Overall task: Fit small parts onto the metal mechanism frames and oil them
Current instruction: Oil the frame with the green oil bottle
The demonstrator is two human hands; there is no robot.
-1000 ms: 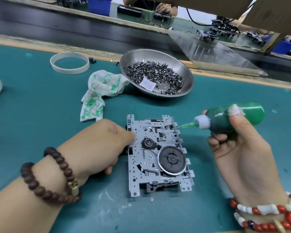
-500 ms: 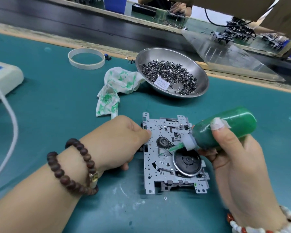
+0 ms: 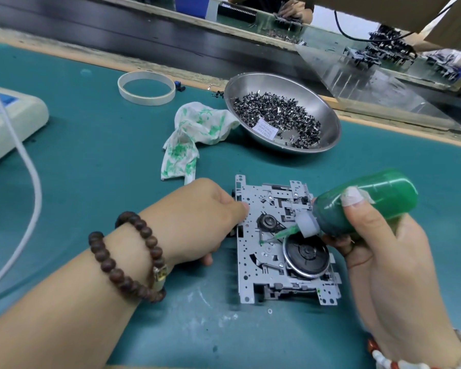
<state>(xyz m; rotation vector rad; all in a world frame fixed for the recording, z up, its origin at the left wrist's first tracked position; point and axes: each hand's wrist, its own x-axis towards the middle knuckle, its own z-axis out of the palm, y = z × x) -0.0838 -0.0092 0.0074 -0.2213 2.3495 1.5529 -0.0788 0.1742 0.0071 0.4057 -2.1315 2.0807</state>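
Note:
A grey metal mechanism frame (image 3: 253, 272) with a black round wheel lies flat on the green mat. My left hand (image 3: 197, 222) grips the frame's left edge, thumb on top of the plate. My right hand (image 3: 378, 251) holds a green oil bottle (image 3: 362, 203), tilted down to the left. The bottle's thin green nozzle tip touches the plate just left of the wheel, below a small black hub. A steel bowl (image 3: 253, 83) behind the frame holds several small metal parts and a paper label.
A white cloth with green stains (image 3: 194, 137) lies left of the bowl. Behind it is a white tape ring (image 3: 147, 91). A white device (image 3: 14, 118) and a white cable (image 3: 30, 182) sit at the left. A dark conveyor runs along the far edge.
My right hand brought the bottle from the frame's upper right edge down onto the plate, tilting the nozzle toward the spot left of the wheel. My left hand kept its hold.

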